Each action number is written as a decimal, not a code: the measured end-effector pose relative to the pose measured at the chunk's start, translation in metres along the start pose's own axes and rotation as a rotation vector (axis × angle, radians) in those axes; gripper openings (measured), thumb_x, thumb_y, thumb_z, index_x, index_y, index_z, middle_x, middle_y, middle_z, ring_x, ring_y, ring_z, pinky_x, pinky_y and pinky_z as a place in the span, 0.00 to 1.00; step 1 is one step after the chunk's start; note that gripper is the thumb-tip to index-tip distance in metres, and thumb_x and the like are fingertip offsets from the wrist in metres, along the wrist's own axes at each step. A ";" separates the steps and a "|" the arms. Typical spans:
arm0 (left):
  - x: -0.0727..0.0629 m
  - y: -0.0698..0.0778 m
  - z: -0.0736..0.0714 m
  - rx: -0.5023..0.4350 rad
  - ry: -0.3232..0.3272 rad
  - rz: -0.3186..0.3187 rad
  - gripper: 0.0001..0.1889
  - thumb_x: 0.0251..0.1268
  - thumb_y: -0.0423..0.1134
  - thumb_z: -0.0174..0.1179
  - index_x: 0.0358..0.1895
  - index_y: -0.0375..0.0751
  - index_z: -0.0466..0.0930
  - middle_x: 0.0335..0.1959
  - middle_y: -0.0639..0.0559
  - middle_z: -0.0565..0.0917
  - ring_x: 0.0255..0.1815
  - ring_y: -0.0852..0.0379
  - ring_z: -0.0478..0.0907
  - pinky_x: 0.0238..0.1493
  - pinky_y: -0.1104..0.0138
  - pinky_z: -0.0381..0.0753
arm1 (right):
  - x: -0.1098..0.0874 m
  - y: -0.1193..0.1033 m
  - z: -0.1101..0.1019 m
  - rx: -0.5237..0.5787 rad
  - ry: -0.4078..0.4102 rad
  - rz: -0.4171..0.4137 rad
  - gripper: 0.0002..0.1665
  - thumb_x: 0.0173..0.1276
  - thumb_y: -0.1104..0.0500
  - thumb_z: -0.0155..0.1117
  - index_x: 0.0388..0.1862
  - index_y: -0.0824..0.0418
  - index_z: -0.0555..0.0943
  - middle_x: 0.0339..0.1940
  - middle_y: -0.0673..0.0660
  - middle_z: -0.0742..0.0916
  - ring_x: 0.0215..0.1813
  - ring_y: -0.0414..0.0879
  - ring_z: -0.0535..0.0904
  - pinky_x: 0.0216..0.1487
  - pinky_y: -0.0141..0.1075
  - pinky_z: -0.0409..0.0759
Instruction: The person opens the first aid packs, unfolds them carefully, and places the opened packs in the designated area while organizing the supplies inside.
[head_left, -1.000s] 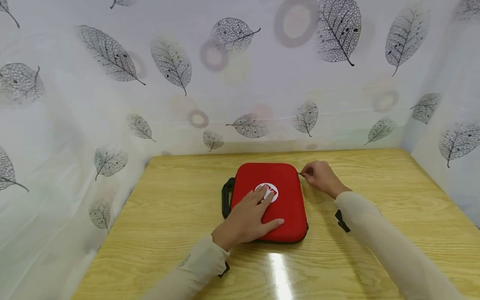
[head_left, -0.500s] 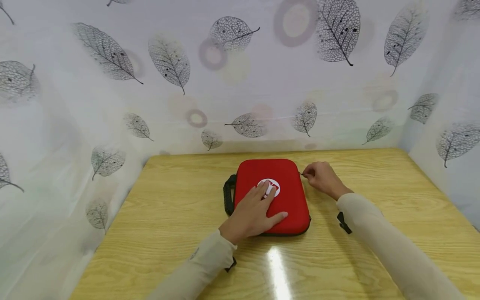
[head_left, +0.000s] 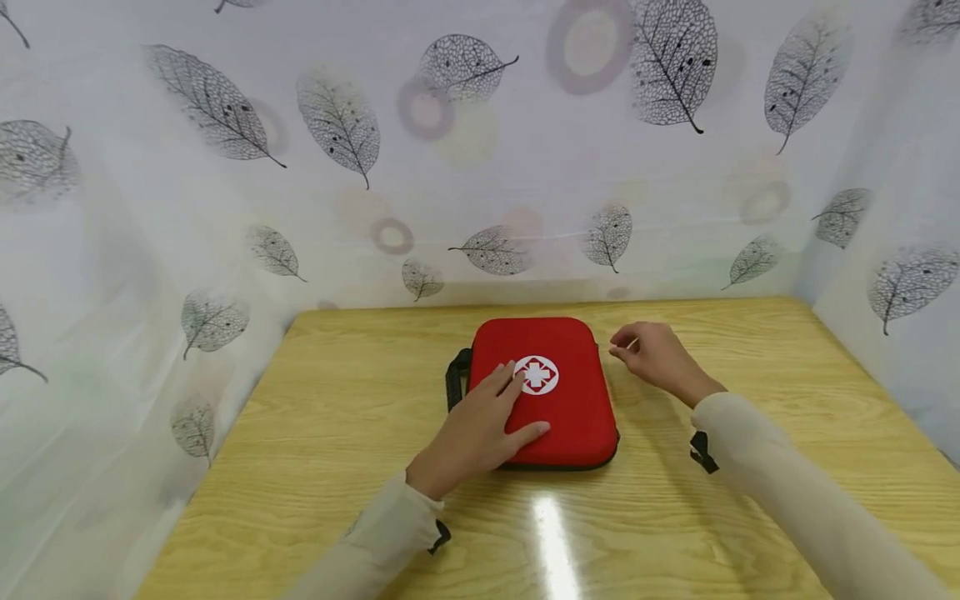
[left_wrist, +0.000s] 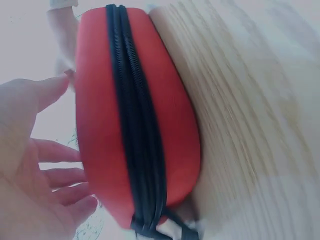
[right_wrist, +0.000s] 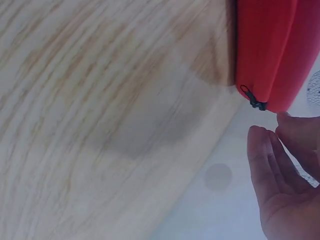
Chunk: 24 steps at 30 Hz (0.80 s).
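A red first-aid case (head_left: 570,425) lies flat on the wooden table, a white cross emblem on its lid and a black handle (head_left: 454,383) at its left side. My left hand (head_left: 476,429) rests on the lid's left part with fingers spread. In the left wrist view, a black zipper (left_wrist: 132,90) runs along the case's side. Just off the far right corner is my right hand (head_left: 656,354), thumb and fingers bent with a gap between them and nothing held. In the right wrist view, a black zipper pull (right_wrist: 253,100) hangs at the corner, apart from the fingertips.
Pale cloth with a leaf print (head_left: 495,183) stands behind the table (head_left: 360,400) and along both sides. The table's back edge lies a little beyond the case.
My right hand has let go of the zipper pull and drawn slightly right. My left hand has slid left and nearer, uncovering the emblem. The case has shifted slightly away since the earliest frame.
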<state>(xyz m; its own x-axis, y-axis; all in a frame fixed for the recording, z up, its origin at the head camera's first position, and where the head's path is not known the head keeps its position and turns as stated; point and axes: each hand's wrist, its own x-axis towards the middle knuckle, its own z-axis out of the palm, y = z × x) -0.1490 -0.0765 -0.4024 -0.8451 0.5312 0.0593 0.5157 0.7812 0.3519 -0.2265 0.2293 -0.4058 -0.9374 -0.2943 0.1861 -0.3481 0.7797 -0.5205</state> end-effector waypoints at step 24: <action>-0.060 -0.029 -0.013 -0.150 -0.038 -0.210 0.41 0.60 0.60 0.70 0.66 0.29 0.75 0.14 0.59 0.63 0.17 0.63 0.58 0.19 0.70 0.57 | -0.052 -0.050 0.007 0.116 -0.126 -0.004 0.43 0.64 0.49 0.76 0.65 0.77 0.74 0.63 0.73 0.80 0.59 0.69 0.80 0.56 0.56 0.82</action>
<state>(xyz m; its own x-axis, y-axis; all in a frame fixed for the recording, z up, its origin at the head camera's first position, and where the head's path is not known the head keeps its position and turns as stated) -0.1148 -0.1349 -0.4043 -0.9242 0.3765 -0.0639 0.3002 0.8197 0.4878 -0.1599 0.2018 -0.3957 -0.9252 -0.3695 0.0864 -0.3415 0.7114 -0.6143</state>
